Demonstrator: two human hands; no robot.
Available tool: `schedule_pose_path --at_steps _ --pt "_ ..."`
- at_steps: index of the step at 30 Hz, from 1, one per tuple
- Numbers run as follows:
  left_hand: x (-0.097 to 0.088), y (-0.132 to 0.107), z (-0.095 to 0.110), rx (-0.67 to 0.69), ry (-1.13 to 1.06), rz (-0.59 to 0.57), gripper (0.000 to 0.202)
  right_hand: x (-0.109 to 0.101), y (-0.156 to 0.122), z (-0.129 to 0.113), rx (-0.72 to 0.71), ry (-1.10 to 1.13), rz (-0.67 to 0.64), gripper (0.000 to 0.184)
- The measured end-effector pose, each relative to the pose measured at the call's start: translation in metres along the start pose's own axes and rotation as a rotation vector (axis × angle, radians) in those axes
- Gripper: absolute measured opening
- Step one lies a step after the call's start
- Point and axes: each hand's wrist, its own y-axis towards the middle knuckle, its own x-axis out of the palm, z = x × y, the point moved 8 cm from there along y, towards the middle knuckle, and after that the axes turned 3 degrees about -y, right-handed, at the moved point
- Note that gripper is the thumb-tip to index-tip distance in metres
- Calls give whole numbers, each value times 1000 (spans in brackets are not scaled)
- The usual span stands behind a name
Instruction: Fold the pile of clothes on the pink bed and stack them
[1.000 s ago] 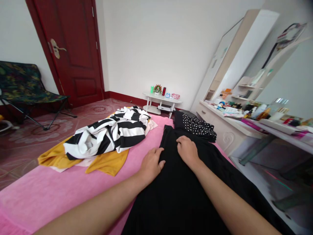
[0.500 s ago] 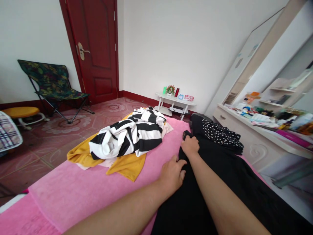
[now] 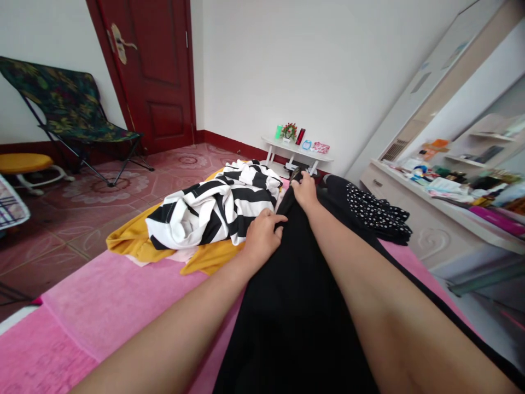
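A long black garment (image 3: 295, 306) lies spread along the right side of the pink bed cover (image 3: 102, 317). My left hand (image 3: 262, 236) presses on the garment's left edge, with thumb and fingers pinched on the cloth. My right hand (image 3: 304, 190) reaches further out and grips the garment's far end, fingers curled. Just left of my left hand lies a crumpled black-and-white striped garment (image 3: 213, 208) on top of a yellow cloth (image 3: 131, 241). A black cloth with white dots (image 3: 375, 210) sits to the right of my right hand.
A low white side table (image 3: 297, 156) with small items stands beyond the bed. On the right is a white dresser (image 3: 414, 219) cluttered with bottles and papers. A folding chair (image 3: 65, 115), a yellow stool (image 3: 24, 164) and a red door (image 3: 151, 71) are at the left.
Both hands have slid further up the black garment toward its far end; my right hand went from mid-cloth to the top edge. The view swung right, then part of the way back left.
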Motion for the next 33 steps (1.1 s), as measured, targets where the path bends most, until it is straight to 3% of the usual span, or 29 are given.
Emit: schedule_pose_path --at_steps 3,5,7,10,14,16,18,20,23,25,29,30,31,33 --pt "10 -5 -17 -2 143 -83 27 45 -23 1 -61 35 -249 55" --pt "15 -8 -20 25 178 -107 25 59 -47 9 -79 24 -323 61" --pt "17 -9 -21 41 184 -112 24 58 -76 12 -116 26 -401 63" --pt "17 -10 -20 43 177 -113 23 24 -134 -4 -244 144 -464 55" --pt "18 -13 -21 11 179 -130 23 -71 -234 -42 -455 392 -336 35" --pt "19 -15 -20 3 181 -143 23 -105 -290 -63 -634 403 -385 35" --pt "19 -16 -18 0 185 -146 23 -122 -341 -78 -830 300 -462 55" --pt "21 -18 -17 -8 198 -148 24 -122 -372 -81 -909 165 -500 66" --pt "22 -21 -13 -7 230 -159 25 -108 -377 -71 -752 38 -537 40" --pt "23 -24 -8 27 250 -179 27 -102 -374 -63 -625 33 -586 34" --pt "27 -35 0 112 309 -309 54 -107 -382 -66 -641 125 -679 79" --pt "28 -39 1 122 335 -352 60 -109 -385 -67 -654 138 -692 82" --pt "28 -44 3 124 365 -392 64 -110 -387 -66 -651 147 -700 76" --pt "23 -53 10 126 427 -450 65 -112 -385 -64 -602 163 -692 46"
